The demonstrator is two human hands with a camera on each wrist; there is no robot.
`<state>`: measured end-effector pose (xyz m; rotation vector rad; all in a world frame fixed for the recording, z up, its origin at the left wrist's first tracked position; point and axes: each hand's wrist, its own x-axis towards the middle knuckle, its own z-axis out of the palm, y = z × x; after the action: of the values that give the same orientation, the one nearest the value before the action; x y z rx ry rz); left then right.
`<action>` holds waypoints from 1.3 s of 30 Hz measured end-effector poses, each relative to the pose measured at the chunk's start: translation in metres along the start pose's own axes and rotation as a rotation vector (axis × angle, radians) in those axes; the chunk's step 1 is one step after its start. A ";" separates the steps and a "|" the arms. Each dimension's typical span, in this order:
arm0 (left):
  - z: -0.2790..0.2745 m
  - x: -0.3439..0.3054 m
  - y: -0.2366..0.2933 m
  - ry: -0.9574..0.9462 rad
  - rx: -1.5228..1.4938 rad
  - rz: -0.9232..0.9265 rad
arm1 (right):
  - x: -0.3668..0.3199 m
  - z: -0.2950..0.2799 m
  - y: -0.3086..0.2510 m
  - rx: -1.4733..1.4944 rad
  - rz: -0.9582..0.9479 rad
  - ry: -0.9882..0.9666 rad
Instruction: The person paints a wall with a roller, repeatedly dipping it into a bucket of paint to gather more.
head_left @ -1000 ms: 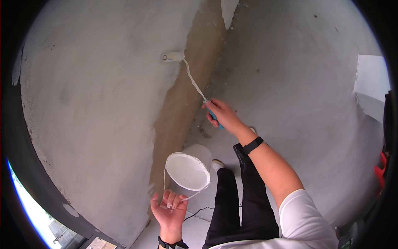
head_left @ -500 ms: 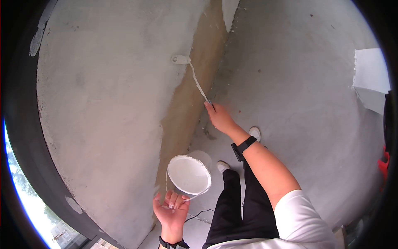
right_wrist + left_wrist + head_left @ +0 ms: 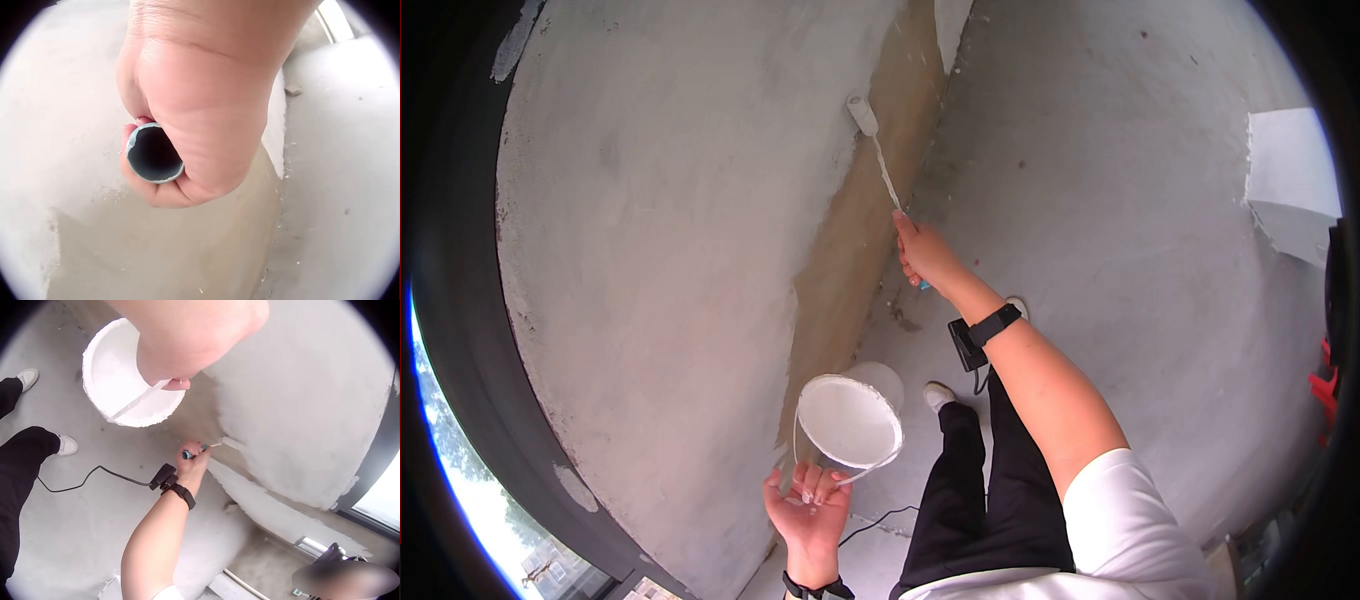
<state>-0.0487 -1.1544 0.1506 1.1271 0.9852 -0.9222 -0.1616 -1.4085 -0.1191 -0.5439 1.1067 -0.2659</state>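
Note:
My right hand (image 3: 925, 255) grips the blue handle (image 3: 155, 154) of a paint roller; its hollow end shows in the right wrist view. In the head view the roller's white sleeve (image 3: 862, 115) lies on the wall at the border between white paint and the bare brown strip (image 3: 840, 240). My left hand (image 3: 809, 512) holds the wire bail of a white bucket (image 3: 850, 422), fingers curled round it, palm turned up with white specks on it. The bucket hangs tilted beside the wall's lower part, its rim crusted with white.
The painted wall (image 3: 660, 250) fills the left side, with a dark window frame (image 3: 460, 250) beyond it. Grey concrete floor (image 3: 1080, 220) spreads to the right. My shoes (image 3: 938, 396) stand close to the bucket, and a black cable (image 3: 94, 469) runs to my right wrist.
The roller has moved up along the wall and a little right, its sleeve turning from sideways to nearly upright. My right hand moved up slightly. The left hand and bucket stay nearly in place.

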 end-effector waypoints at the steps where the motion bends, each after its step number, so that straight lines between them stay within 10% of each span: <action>1: -0.001 -0.001 0.000 -0.030 -0.008 -0.007 | 0.001 -0.001 -0.001 0.031 0.012 0.000; 8: 0.007 -0.007 -0.005 -0.015 0.059 0.033 | -0.086 0.034 0.073 -0.165 0.087 -0.104; 29: 0.021 0.003 -0.006 0.019 0.025 0.002 | -0.034 0.000 0.013 -0.136 0.199 -0.092; 39: 0.023 -0.003 -0.009 0.007 -0.011 0.012 | -0.052 0.010 0.053 -0.633 -0.202 0.008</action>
<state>-0.0544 -1.1787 0.1537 1.1268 0.9870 -0.9029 -0.1790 -1.3366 -0.1042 -1.2221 1.1400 -0.0848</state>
